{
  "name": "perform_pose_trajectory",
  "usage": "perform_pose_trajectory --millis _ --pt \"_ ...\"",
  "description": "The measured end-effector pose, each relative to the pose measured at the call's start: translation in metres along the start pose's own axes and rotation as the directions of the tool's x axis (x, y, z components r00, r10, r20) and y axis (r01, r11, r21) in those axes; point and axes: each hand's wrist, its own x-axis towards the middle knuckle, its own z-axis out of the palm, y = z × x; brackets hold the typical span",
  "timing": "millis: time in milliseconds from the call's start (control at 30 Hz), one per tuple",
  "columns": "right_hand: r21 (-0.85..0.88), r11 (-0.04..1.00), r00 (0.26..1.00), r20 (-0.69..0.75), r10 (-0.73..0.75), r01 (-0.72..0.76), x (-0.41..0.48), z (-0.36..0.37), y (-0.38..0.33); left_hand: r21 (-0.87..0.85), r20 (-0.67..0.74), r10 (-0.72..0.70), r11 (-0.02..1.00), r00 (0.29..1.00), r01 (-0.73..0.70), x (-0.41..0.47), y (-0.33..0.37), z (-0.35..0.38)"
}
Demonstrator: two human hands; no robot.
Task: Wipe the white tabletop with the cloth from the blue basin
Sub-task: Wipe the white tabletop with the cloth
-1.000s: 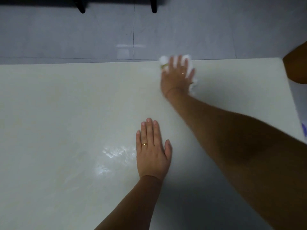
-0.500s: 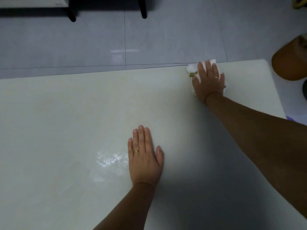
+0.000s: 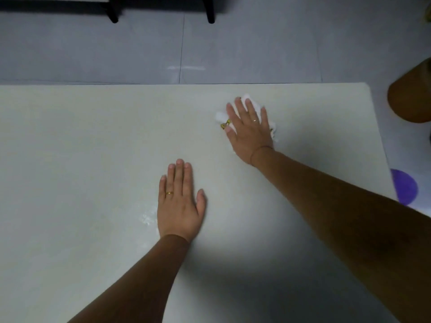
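Observation:
The white tabletop (image 3: 81,159) fills most of the view. My right hand (image 3: 250,130) lies flat with straight fingers on a white cloth (image 3: 220,116) with a yellow-green mark, pressing it onto the table a little in from the far right corner. Most of the cloth is hidden under the palm; white edges show at the fingertips and beside the little finger. My left hand (image 3: 179,201) rests flat on the table's middle, fingers straight and together, holding nothing. A wet shiny patch (image 3: 147,217) lies just left of it. The blue basin is out of view.
Grey floor tiles (image 3: 256,47) lie beyond the table's far edge, with two dark furniture legs (image 3: 210,12) at the top. A brown rounded object (image 3: 412,94) stands off the right corner. A purple round thing (image 3: 404,187) lies on the floor by the right edge.
My right hand slid the cloth along the far edge toward the right corner, then back toward me and slightly left, away from the edge. My left hand stayed flat in place.

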Motion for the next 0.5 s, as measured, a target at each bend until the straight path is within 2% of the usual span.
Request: perform_pose_trajectory --millis 33,67,100,200,267,333,400,500 --pt "-0.021 0.995 0.995 0.014 -0.094 0.095 -0.006 -0.002 0.016 -0.003 -0.006 -0.001 1.0 1.0 0.001 0.0 0.001 0.0" --pt "-0.046 0.991 0.992 0.012 -0.125 0.125 -0.011 -0.004 0.037 -0.003 -0.011 -0.003 1.0 1.0 0.003 0.0 0.001 0.0" --pt "-0.062 0.994 0.996 0.002 -0.088 0.088 -0.016 -0.006 0.059 -0.001 -0.016 -0.006 1.0 1.0 0.006 0.0 0.002 0.0" --pt "-0.029 0.974 0.974 -0.01 0.226 -0.226 -0.03 -0.01 0.102 0.007 -0.03 -0.009 1.0 1.0 0.009 -0.001 0.004 0.0" --pt "0.038 0.913 0.913 -0.026 0.408 -0.407 -0.033 -0.007 0.091 0.0 -0.054 -0.025 1.0 0.998 0.025 -0.002 0.006 0.0" --pt "0.1 0.859 0.862 -0.021 0.507 -0.503 -0.038 -0.002 0.06 -0.027 -0.089 -0.057 0.998 0.994 0.055 -0.009 0.016 -0.002" --pt "0.091 0.896 0.899 -0.021 0.438 -0.435 -0.051 0.009 0.026 -0.085 -0.096 -0.064 0.995 0.993 0.056 -0.031 0.038 0.0" --pt "0.032 0.992 0.992 -0.01 0.126 -0.125 -0.08 0.015 0.01 -0.133 -0.028 0.015 0.991 0.999 -0.019 -0.082 0.074 0.014"
